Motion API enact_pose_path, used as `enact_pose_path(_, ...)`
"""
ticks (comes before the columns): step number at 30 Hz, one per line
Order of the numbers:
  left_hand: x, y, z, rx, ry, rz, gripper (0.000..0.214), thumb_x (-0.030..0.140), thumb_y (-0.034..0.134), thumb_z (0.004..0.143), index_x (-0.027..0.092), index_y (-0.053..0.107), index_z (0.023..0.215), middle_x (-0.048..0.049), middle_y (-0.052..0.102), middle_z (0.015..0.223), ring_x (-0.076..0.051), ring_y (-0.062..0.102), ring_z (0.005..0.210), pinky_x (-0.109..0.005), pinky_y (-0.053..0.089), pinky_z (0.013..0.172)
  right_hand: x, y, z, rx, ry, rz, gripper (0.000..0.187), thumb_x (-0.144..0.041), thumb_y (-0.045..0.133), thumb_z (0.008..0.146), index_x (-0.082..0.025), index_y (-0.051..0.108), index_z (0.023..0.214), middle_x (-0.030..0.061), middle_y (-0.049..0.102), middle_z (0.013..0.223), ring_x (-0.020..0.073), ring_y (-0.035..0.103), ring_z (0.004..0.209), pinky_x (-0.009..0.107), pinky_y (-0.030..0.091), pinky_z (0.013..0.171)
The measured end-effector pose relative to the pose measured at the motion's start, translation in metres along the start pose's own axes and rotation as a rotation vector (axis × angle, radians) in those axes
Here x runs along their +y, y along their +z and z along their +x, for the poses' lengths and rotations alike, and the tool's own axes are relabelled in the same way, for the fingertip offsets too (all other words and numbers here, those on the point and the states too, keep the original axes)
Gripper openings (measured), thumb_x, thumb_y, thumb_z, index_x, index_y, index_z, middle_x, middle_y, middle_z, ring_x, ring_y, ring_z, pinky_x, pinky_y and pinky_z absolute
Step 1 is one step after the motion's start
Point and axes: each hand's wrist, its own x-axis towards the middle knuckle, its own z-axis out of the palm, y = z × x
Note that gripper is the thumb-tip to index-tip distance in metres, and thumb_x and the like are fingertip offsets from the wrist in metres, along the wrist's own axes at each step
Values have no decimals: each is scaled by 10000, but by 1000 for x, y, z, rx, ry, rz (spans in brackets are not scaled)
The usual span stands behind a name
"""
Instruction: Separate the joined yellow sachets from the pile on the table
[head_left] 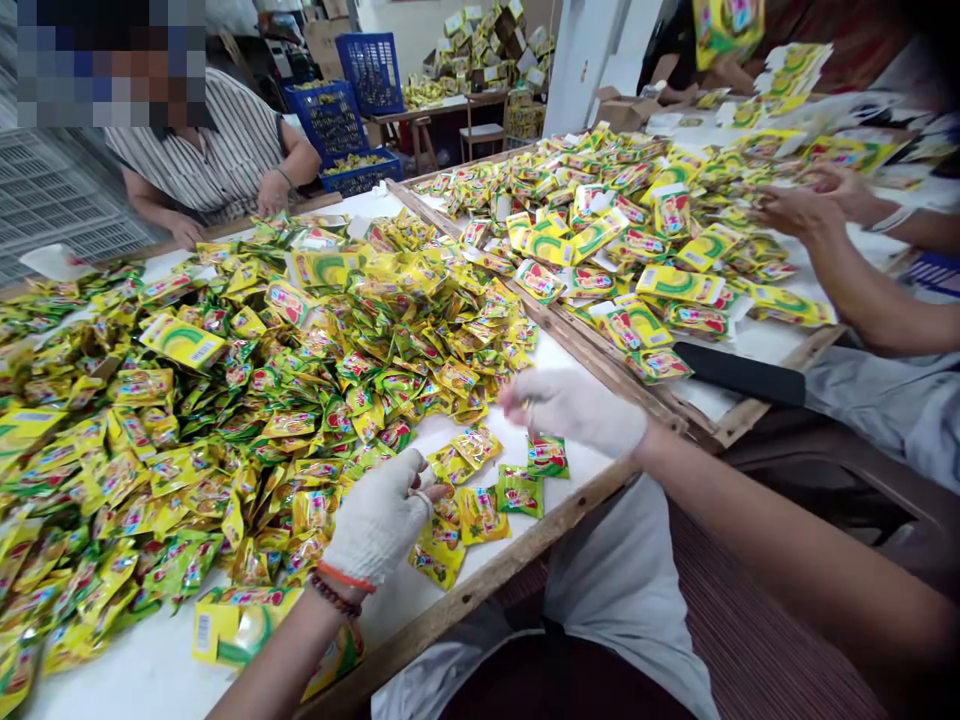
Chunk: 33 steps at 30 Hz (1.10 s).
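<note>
My left hand (384,510), in a white glove with bare fingertips, hovers at the front edge of a large heap of small yellow and green sachets (360,360). Its fingers are bent in towards the thumb; what they hold, if anything, is hidden. Close by its fingertips lie several loose yellow sachets (481,515). My right hand (574,408), gloved the same way, reaches over the white tabletop at the heap's right edge. Motion blurs its fingers. Below it rest two green sachets (520,491). Near my left forearm lies a yellow box (244,628), partly covered by the arm.
A wooden rim (480,590) borders the table, and a wooden divider (592,350) separates it from a second pile of yellow boxes (600,235). A person in a striped top (232,140) sits opposite. Another person's hands (810,205) work at right. Blue crates (326,115) stand behind.
</note>
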Motion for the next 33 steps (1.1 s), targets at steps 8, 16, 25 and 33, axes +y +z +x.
enact_pose_path(8, -8, -8, -7, 47, 22, -152, 268, 411, 485, 857, 159, 497, 768, 2, 518, 734, -123, 458, 715, -237, 302, 636, 21, 60, -20, -260, 11, -906, 137, -220, 509, 766, -144, 605, 828, 99, 558, 912, 233, 568, 780, 306, 367, 603)
enact_pose_path(16, -16, 0, -27, 112, -151, -829, 414, 513, 553, 825, 133, 582, 986, -49, 593, 978, -150, 532, 854, -225, 437, 707, 24, 53, -12, -289, 173, -840, 404, -304, 713, 631, -119, 628, 980, 141, 607, 966, 316, 587, 879, 339, 382, 676)
enact_pose_path(25, 3, 19, -19, -11, -153, -1187, 453, 484, 621, 792, 126, 560, 1064, -77, 588, 1028, -173, 572, 878, -270, 506, 703, -2, 50, -6, -66, 49, -266, 227, -300, 682, 719, -140, 622, 868, 12, 582, 802, 117, 485, 740, 223, 327, 638)
enact_pose_path(33, 16, 3, -24, 69, 72, -1039, 309, 386, 646, 793, 118, 614, 944, -49, 612, 891, -122, 550, 816, -200, 454, 731, -21, 86, 1, 65, 12, -7, 395, -316, 607, 762, -166, 530, 1119, 36, 599, 962, 149, 542, 865, 243, 414, 736)
